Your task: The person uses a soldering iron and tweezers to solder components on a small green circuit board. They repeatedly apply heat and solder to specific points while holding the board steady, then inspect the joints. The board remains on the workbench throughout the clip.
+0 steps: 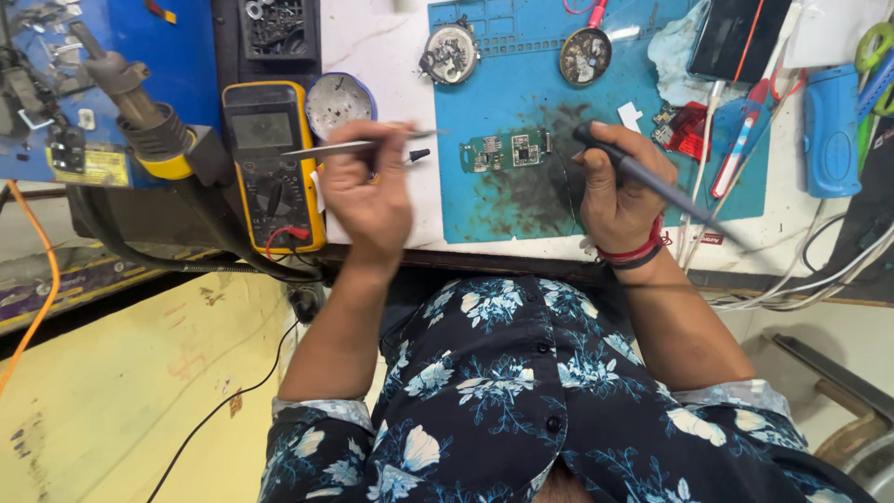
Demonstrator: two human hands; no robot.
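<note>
The left hand (366, 191) gripped tweezers (358, 145), tips aimed toward the small green circuit board (506, 150) lying on the blue mat (596, 102). The right hand (615, 186) clasped a soldering iron (652, 182) like a pen, its tip beside the board, with the yellow meter (272, 163) within reach on the bench (372, 42).

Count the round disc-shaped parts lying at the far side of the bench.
3: one on the blue mat's top left corner, one at the mat's top middle, and one beside the yellow multimeter, on white bench. Others may be hidden.
</note>
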